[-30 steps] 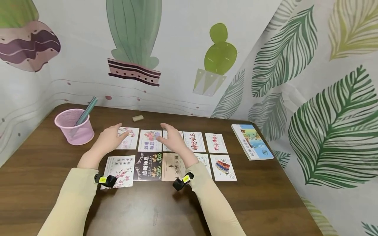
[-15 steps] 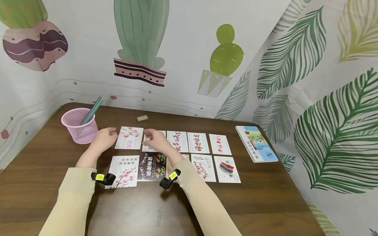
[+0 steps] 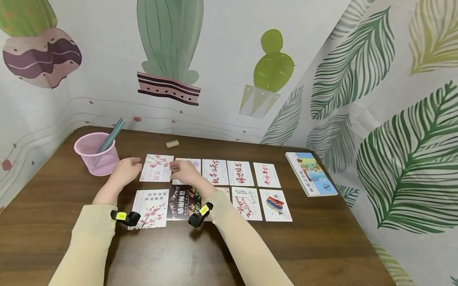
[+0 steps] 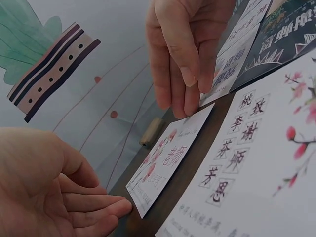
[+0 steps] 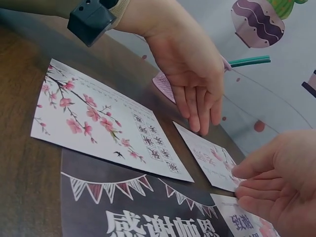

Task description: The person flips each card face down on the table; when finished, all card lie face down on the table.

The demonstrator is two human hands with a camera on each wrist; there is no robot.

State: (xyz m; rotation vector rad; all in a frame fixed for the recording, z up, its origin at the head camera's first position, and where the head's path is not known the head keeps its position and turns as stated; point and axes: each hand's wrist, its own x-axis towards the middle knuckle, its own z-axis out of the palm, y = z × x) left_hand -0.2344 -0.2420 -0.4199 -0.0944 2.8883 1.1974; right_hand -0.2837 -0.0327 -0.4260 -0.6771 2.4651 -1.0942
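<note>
A white card with pink blossoms [image 3: 156,168] lies at the far left of the back row of cards. My left hand [image 3: 125,173] is at its left edge, fingers nearly straight and the thumb apart, as the left wrist view shows. At the opposite edge, my right hand [image 3: 187,173] has its fingertips [image 5: 242,190] right at the card's border. The right hand partly covers a flower card [image 3: 195,162] beside it. In front lie a larger blossom-branch card [image 4: 291,148] and a dark card with bunting [image 5: 94,170].
More greeting cards, such as a red-lettered card [image 3: 247,203], continue the two rows to the right. A pink mesh pen cup [image 3: 103,163] with green pens stands at the left. Behind lies a small beige block [image 3: 172,143]. A thick blue-and-white card box or booklet [image 3: 311,174] lies at the right.
My left hand has drawn back from over the blossom card to its left edge. The right hand has moved left, uncovering the third back-row card. The head view has shifted slightly.
</note>
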